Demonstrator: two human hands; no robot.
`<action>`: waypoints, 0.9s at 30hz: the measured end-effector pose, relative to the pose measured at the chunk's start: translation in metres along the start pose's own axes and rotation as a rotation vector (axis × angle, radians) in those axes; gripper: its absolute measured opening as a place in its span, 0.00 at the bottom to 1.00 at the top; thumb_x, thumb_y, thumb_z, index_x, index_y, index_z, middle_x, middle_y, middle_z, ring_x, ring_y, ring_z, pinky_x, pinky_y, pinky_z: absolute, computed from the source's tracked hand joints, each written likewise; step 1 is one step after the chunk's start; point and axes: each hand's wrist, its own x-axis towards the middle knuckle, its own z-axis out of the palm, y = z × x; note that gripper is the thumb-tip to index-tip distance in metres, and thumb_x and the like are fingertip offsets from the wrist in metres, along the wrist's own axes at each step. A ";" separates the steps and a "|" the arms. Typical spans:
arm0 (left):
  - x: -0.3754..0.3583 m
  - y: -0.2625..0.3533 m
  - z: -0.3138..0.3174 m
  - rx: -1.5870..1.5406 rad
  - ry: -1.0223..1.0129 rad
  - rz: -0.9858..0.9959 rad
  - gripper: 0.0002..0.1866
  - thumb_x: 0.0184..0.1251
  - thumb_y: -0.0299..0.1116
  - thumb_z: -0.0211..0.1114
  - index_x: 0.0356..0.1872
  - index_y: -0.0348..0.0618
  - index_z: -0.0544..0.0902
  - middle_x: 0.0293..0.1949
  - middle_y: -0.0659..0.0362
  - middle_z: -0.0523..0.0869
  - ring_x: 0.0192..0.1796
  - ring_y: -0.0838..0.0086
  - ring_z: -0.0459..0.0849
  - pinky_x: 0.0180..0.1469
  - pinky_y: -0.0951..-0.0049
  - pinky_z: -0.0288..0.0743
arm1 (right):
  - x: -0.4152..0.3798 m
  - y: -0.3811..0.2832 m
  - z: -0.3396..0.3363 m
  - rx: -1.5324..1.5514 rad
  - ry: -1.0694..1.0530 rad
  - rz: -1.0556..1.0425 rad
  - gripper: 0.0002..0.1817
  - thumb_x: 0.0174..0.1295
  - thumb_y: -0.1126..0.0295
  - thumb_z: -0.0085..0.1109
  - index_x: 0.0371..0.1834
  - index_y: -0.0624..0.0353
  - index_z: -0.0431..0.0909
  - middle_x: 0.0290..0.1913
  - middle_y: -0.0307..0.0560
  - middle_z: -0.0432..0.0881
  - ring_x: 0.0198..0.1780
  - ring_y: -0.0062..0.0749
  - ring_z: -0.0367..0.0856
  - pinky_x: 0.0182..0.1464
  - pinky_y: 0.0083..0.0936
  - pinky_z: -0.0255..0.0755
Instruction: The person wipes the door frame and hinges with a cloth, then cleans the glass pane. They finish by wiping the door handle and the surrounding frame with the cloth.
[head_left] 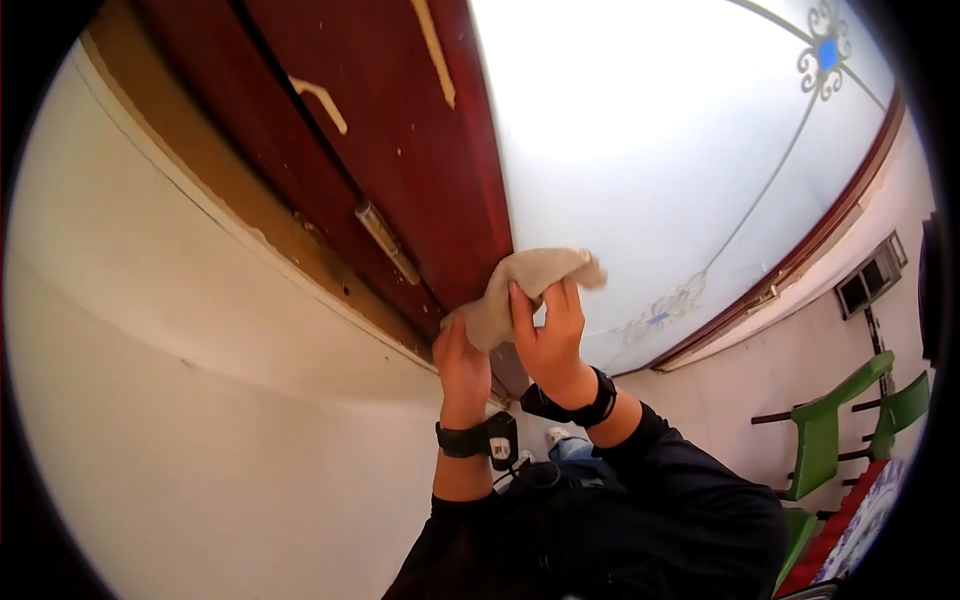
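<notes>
Beige cloth is right up by the dark red door, slung between both hands. Its long axis slants from the left hand up past the right hand, loose end poking out beyond. Right grip's got it pinched; left grip looks closed on the lower end, fingertips partly hidden.

Limp beige cloth: matt, soft-looking. Long dark-red door panel: wood-like, slight sheen, chipped. Slim cylindrical hinge: worn metal. Broad whitish pane: smooth, frosted-glass look. Green curved chair: smooth plastic.
</notes>
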 end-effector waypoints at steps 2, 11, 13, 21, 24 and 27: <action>0.000 -0.013 -0.021 -0.003 0.050 -0.001 0.12 0.65 0.33 0.48 0.41 0.34 0.73 0.43 0.55 0.77 0.47 0.70 0.75 0.52 0.71 0.67 | -0.004 0.005 0.001 0.018 -0.018 0.050 0.07 0.52 0.78 0.53 0.34 0.67 0.71 0.27 0.51 0.73 0.27 0.40 0.71 0.31 0.25 0.66; -0.016 -0.107 -0.123 0.560 0.167 0.100 0.09 0.58 0.26 0.53 0.38 0.32 0.75 0.32 0.54 0.77 0.35 0.71 0.76 0.38 0.75 0.70 | -0.097 0.064 0.004 0.082 -0.214 0.391 0.06 0.53 0.76 0.55 0.32 0.68 0.73 0.23 0.43 0.76 0.27 0.20 0.72 0.29 0.16 0.65; -0.025 -0.119 -0.129 0.032 0.385 -0.292 0.10 0.51 0.23 0.55 0.37 0.33 0.75 0.31 0.54 0.77 0.33 0.70 0.77 0.35 0.73 0.71 | -0.116 0.078 0.002 0.097 -0.263 0.406 0.06 0.53 0.76 0.55 0.31 0.68 0.73 0.23 0.43 0.76 0.26 0.20 0.72 0.29 0.16 0.65; -0.057 -0.139 -0.164 1.013 0.016 -0.050 0.11 0.56 0.28 0.52 0.39 0.35 0.73 0.34 0.54 0.78 0.37 0.65 0.77 0.41 0.67 0.72 | -0.155 0.127 -0.025 0.586 -0.504 1.354 0.13 0.52 0.74 0.51 0.43 0.56 0.70 0.40 0.39 0.74 0.43 0.30 0.70 0.43 0.28 0.65; -0.062 -0.160 -0.188 0.422 0.119 -0.171 0.11 0.55 0.28 0.52 0.40 0.35 0.73 0.35 0.53 0.78 0.38 0.64 0.77 0.40 0.66 0.72 | -0.150 0.121 -0.032 0.605 -0.577 1.576 0.15 0.55 0.73 0.46 0.47 0.55 0.66 0.48 0.41 0.69 0.52 0.36 0.65 0.47 0.43 0.63; -0.070 -0.157 -0.192 0.655 0.040 -0.347 0.13 0.57 0.26 0.50 0.43 0.33 0.71 0.41 0.52 0.77 0.43 0.65 0.76 0.45 0.69 0.70 | -0.166 0.139 -0.038 0.596 -0.569 1.791 0.14 0.54 0.71 0.47 0.46 0.56 0.67 0.50 0.42 0.66 0.54 0.40 0.62 0.48 0.50 0.60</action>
